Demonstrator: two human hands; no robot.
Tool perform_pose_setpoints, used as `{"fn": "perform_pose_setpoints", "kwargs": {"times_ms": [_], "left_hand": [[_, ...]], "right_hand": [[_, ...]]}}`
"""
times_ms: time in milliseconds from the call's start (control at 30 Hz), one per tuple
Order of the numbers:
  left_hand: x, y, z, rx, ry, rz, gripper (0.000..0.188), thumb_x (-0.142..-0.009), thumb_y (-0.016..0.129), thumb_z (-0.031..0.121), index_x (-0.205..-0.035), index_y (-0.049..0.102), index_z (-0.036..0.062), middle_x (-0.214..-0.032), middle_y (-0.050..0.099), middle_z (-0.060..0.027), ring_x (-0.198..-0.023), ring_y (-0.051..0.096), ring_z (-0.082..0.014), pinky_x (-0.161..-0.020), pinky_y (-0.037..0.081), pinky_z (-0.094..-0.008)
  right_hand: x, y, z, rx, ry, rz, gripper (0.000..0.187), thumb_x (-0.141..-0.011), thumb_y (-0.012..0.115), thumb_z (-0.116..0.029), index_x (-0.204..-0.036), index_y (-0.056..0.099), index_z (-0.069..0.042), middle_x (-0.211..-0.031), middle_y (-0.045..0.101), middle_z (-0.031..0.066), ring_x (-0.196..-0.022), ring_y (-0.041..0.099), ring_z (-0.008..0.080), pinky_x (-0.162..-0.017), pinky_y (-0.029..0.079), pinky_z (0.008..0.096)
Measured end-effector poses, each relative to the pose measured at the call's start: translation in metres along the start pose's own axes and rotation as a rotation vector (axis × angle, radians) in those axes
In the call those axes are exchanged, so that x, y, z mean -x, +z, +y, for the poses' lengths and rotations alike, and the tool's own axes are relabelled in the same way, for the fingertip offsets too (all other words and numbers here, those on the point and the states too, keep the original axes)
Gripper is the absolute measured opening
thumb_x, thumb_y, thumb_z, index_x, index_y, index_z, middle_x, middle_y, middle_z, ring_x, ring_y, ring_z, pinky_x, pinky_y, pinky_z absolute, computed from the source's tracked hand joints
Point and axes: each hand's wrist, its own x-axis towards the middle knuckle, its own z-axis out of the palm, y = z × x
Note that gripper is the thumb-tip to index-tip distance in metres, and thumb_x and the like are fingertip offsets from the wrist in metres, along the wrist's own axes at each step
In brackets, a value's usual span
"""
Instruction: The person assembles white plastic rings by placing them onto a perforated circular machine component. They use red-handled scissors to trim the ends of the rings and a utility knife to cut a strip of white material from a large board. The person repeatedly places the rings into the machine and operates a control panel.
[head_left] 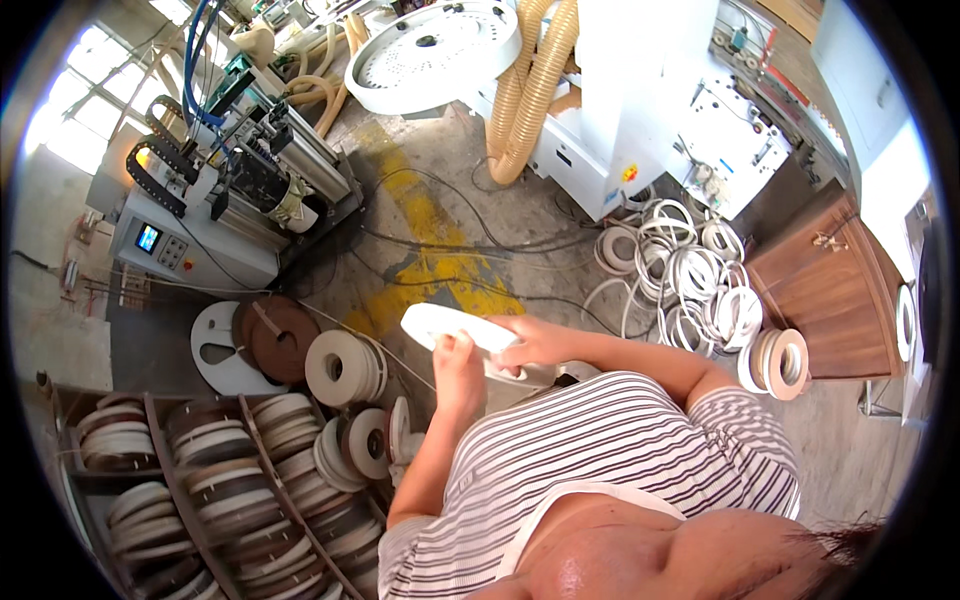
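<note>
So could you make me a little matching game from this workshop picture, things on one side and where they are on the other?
Things:
1. white roll
2. brown roll
3. shelf
4. hoses

Places:
A. top, by the white machine
B. between both hands
C. lower left, full of rolls
D. flat on the floor, left of the hands

Pairs: 1-B, 2-D, 3-C, 4-A

This is a woodworking or furniture workshop. A large white machine (640,110) stands on a stained concrete floor (430,210), fed by ribbed dust-extraction hoses (530,90). A smaller grey machine with a control panel (165,245) stands to the left, cables trailing across the floor. Rolls of edge-banding tape fill a shelf rack (200,490), more white coils (690,275) lie heaped on the floor, and a brown wood-grain panel (820,290) rests nearby.
</note>
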Motion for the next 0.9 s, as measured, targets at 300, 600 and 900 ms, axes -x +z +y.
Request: {"fn": "perform_pose_setpoints", "kwargs": {"times_ms": [300, 600, 900], "left_hand": [[-0.138, -0.145, 0.102, 0.27, 0.212, 0.11, 0.07, -0.087, 0.076, 0.03, -0.137, 0.035, 0.003, -0.123, 0.057, -0.0093, -0.127, 0.048, -0.0289, -0.115, 0.031, -0.048], [-0.293, -0.255, 0.199, 0.127, 0.236, 0.225, 0.064, -0.089, 0.075, 0.025, -0.135, 0.037, 0.0007, -0.117, 0.056, -0.0122, -0.109, 0.057, -0.0264, -0.104, 0.043, -0.0422], [-0.484, -0.374, 0.278, 0.276, 0.261, 0.201, 0.049, -0.098, 0.061, 0.033, -0.133, 0.045, 0.0017, -0.119, 0.056, -0.0087, -0.111, 0.055, -0.0239, -0.104, 0.043, -0.0393]], "right_hand": [[-0.28, -0.065, -0.033, 0.468, -0.192, -0.25, 0.055, -0.098, 0.055, -0.049, -0.124, 0.057, 0.0, -0.108, 0.067, 0.0172, -0.1, 0.064, 0.0276, -0.085, 0.051, 0.0376], [-0.505, -0.389, -0.133, 0.603, 0.055, 1.016, 0.05, -0.09, 0.062, -0.041, -0.113, 0.06, 0.003, -0.101, 0.068, 0.0172, -0.092, 0.065, 0.0262, -0.083, 0.052, 0.0389], [-0.606, -0.692, -0.088, 0.706, 0.627, 1.749, 0.081, -0.082, 0.064, -0.053, -0.126, 0.053, 0.013, -0.137, 0.048, 0.0316, -0.125, 0.05, 0.0405, -0.103, 0.044, 0.0439]]}}
